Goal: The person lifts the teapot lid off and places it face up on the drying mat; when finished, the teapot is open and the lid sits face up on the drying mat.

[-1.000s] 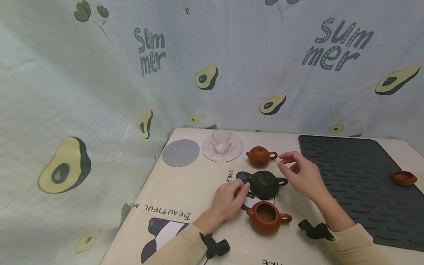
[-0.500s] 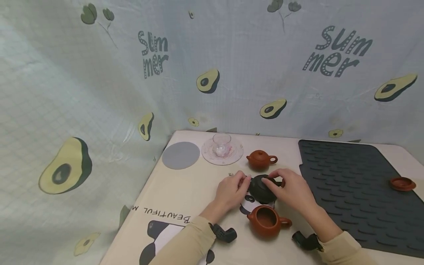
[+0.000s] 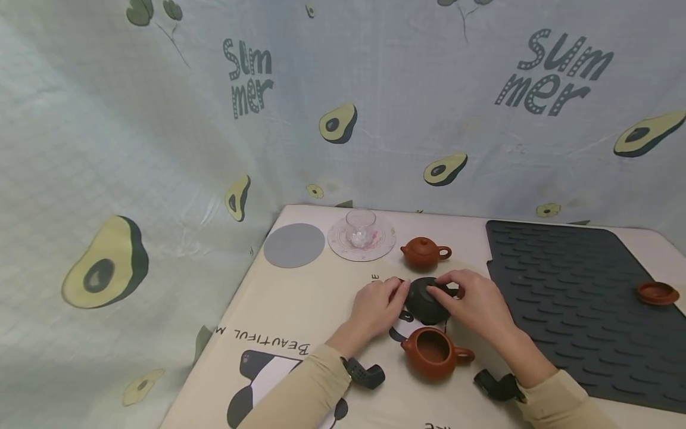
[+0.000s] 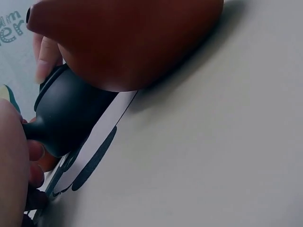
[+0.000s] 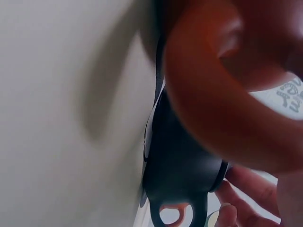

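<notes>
On the table (image 3: 300,304), the black pot (image 3: 424,310) stands between the red pot (image 3: 422,256) and lidless pot (image 3: 432,368), my left hand (image 3: 375,307) pinching its spout (image 4: 35,130), my right hand (image 3: 477,298) its lid (image 3: 422,286), so level, gentle handling should serve.

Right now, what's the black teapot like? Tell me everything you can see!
The black teapot is round and smooth, maybe clay. It has a spout, a loop handle and a lid, which looks on. It stands upright on the table's panda picture, between the front red pot and the back red pot. The left grip holds its spout; the right grip pinches the lid. Its inside is hidden.
</notes>
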`<state>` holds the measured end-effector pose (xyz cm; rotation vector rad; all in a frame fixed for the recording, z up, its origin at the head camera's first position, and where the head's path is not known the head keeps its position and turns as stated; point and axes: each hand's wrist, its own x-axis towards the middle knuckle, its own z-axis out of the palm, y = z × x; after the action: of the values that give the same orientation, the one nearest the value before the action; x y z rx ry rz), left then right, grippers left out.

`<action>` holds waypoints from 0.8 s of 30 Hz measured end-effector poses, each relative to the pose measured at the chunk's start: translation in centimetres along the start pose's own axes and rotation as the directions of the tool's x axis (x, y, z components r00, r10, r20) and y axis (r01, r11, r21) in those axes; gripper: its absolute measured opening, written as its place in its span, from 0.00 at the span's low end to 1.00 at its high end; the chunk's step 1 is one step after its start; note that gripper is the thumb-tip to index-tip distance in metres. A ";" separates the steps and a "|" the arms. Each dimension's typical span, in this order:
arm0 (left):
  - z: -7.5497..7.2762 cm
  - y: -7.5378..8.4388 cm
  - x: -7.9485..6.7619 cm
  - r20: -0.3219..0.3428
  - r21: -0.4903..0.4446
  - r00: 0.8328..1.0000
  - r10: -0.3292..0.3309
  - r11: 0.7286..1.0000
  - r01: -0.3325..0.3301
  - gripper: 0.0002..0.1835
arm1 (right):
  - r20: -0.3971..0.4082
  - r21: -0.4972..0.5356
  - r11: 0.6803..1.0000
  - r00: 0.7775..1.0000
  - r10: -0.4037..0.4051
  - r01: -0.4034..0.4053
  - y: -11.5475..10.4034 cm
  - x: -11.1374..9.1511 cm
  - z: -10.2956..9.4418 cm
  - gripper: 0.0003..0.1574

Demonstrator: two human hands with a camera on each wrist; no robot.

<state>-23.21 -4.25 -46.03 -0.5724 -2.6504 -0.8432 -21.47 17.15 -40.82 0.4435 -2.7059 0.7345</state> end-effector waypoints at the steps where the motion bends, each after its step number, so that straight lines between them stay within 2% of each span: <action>1: 0.0 0.0 0.0 0.001 0.000 1.000 -0.003 1.000 0.003 0.19 | -0.005 0.003 1.000 1.000 -0.010 0.010 0.0 0.0 0.0 0.16; 15: -0.1 -0.2 -0.2 0.004 -0.031 1.000 -0.022 0.999 0.023 0.20 | -0.014 0.036 0.995 0.995 -0.097 0.097 0.6 0.0 0.1 0.09; 20: -0.2 -0.1 -0.2 0.006 -0.036 1.000 -0.020 0.999 0.020 0.20 | -0.030 0.043 0.989 0.990 -0.139 0.140 1.0 0.0 0.2 0.09; 24: -0.3 0.0 -0.2 0.015 -0.039 1.000 -0.020 0.999 0.021 0.20 | -0.017 0.049 0.990 0.991 -0.135 0.135 1.3 0.0 0.3 0.11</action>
<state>-23.03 -4.45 -45.88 -0.5643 -2.6628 -0.9020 -21.95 18.05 -41.61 0.6244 -2.6194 0.7651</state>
